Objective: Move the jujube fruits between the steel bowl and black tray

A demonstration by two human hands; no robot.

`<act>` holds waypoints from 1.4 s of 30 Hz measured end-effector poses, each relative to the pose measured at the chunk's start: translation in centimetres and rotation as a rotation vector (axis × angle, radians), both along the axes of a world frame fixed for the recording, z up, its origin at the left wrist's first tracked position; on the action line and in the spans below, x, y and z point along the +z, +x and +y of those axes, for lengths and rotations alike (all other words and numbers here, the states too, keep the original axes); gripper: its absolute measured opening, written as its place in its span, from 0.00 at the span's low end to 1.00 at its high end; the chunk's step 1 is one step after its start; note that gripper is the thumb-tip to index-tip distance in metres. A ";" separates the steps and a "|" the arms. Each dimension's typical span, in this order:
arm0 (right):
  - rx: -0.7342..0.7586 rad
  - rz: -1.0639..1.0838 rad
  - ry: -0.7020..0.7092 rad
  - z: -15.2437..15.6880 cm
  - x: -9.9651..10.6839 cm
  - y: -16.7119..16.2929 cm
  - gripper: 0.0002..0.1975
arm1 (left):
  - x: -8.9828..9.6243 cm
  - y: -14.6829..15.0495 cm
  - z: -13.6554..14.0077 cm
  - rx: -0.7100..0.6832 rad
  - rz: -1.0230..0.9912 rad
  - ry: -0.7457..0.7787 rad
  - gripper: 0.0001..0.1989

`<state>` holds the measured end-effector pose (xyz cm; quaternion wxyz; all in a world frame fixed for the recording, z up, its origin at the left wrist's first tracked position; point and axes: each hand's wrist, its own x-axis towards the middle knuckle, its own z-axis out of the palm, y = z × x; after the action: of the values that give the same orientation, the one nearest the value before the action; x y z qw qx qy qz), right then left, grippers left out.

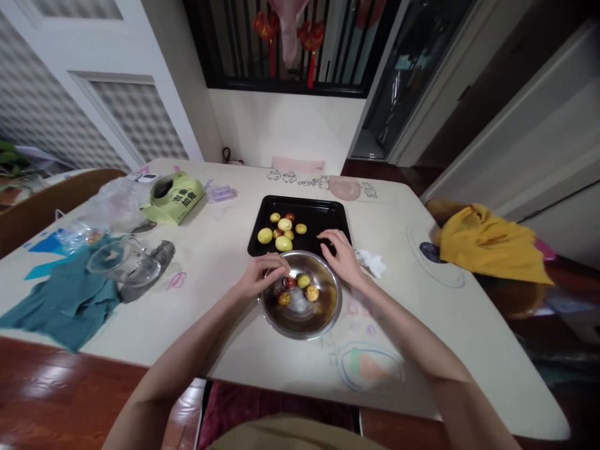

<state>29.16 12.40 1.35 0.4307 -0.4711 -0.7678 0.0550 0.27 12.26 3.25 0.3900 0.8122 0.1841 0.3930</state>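
Note:
A shiny metal bowl (328, 319) stands near the middle of the table, with several jujubes in it, among them a reddish-brown jujube (290, 283) and a yellowish jujube (312, 293). Over the bowl's left rim is my left hand (262, 274), its fingers curled together close above the reddish-brown jujube; whether anything is between them is hidden. Just behind the bowl, a black tray (323, 212) carries several more jujubes, pale green and brown, such as a green jujube (284, 244). My right hand (341, 255) hovers at the tray's near right corner, fingers loosely apart, holding nothing visible.
A crumpled white tissue (372, 262) lies right of the bowl. On the left are a clear glass jug (126, 262) on its side, a teal cloth (70, 300), a green box (175, 199) and plastic bags (115, 203). A yellow cloth (492, 244) hangs over a chair at right.

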 end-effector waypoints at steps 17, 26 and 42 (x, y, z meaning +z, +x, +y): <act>0.066 -0.364 -0.268 8.1 -1.3 -1.7 0.16 | -1.9 -0.3 -0.3 -0.110 -0.099 0.108 0.19; 0.099 -0.184 -0.148 2.5 1.7 0.5 0.15 | -1.9 -0.3 -0.2 -0.108 -0.101 0.126 0.19; 0.516 -0.311 -0.483 -7.9 3.8 -4.5 0.10 | -1.6 -0.4 -0.2 -0.111 -0.079 0.130 0.20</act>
<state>24.71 4.46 5.11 0.1580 -0.3532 -0.8821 0.2686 -0.14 12.07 1.67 0.3646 0.8286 0.0974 0.4135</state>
